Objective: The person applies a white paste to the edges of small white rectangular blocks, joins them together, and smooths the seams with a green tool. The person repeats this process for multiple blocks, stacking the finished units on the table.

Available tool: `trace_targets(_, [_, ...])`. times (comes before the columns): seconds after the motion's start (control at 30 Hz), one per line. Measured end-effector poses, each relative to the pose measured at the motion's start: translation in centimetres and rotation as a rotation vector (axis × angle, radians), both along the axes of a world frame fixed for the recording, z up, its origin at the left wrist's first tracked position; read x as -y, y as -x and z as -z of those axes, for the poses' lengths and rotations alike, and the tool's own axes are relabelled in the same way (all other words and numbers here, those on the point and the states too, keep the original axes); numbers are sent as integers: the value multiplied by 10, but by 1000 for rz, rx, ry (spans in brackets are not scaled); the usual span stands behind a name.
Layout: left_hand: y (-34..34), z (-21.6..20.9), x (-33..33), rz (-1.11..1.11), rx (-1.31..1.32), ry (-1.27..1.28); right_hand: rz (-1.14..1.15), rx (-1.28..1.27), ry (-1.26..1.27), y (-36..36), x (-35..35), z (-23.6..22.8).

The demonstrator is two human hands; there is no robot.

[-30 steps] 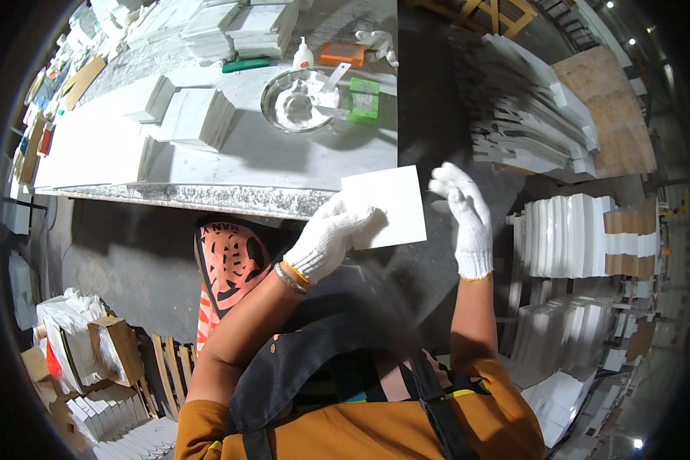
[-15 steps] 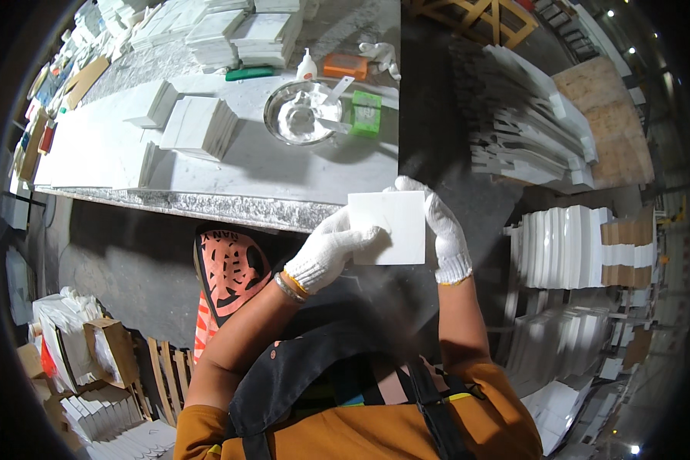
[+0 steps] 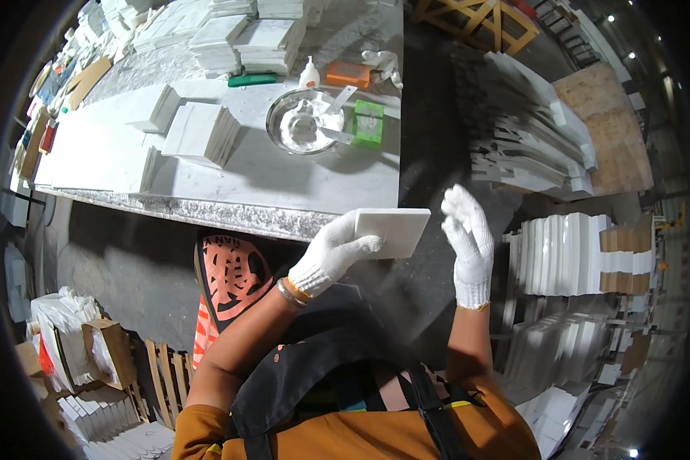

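My left hand (image 3: 332,253), in a white knit glove, grips a square white stone tile (image 3: 395,230) by its left side, thumb on top. The tile is tilted and held just off the table's front edge. To the right of it, my right hand (image 3: 470,244), gloved the same way, is apart from the tile with its fingers stretched upward and nothing in it. Beyond the tile, on the marble-topped table (image 3: 284,188), stands a metal bowl (image 3: 271,132) of white paste (image 3: 303,126) with putty knives (image 3: 340,100) in it.
Beside the bowl are a green box (image 3: 368,123), an orange box (image 3: 348,74) and a white squeeze bottle (image 3: 309,74). Tiles stand in a stack (image 3: 195,132) on the table's left. Stone slabs (image 3: 529,123) lean at the right, above wrapped stacks (image 3: 560,253).
My right hand has let go of the tile and moved off to the right. In my left hand the tile has tipped, so it shows at a slant.
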State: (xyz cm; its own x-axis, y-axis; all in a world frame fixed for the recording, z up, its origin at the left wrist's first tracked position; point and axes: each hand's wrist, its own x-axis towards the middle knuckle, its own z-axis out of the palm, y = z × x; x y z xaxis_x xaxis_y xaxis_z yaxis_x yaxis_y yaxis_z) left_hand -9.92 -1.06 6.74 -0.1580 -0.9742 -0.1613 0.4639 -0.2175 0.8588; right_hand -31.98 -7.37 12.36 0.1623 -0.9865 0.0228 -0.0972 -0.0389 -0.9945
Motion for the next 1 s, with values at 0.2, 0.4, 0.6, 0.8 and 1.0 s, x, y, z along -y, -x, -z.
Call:
trace_targets(0.2, [-2, -9, 1, 24, 556, 137, -167, -705, 792, -70, 14, -18])
trace_targets(0.4, [-5, -3, -3, 8, 228, -16, -1, -776, 689, -28, 21, 8])
trace_targets(0.6, [-6, -1, 1, 82, -185, -138, 126, -552, 301, 40, 17, 29])
trace_targets(0.8, [-4, 3, 3, 104, -260, -184, 16, -90, -156, 29, 2, 28])
trace_targets(1.0, [-1, 9, 1, 74, -292, -229, -197, 103, -208, -5, -9, 38])
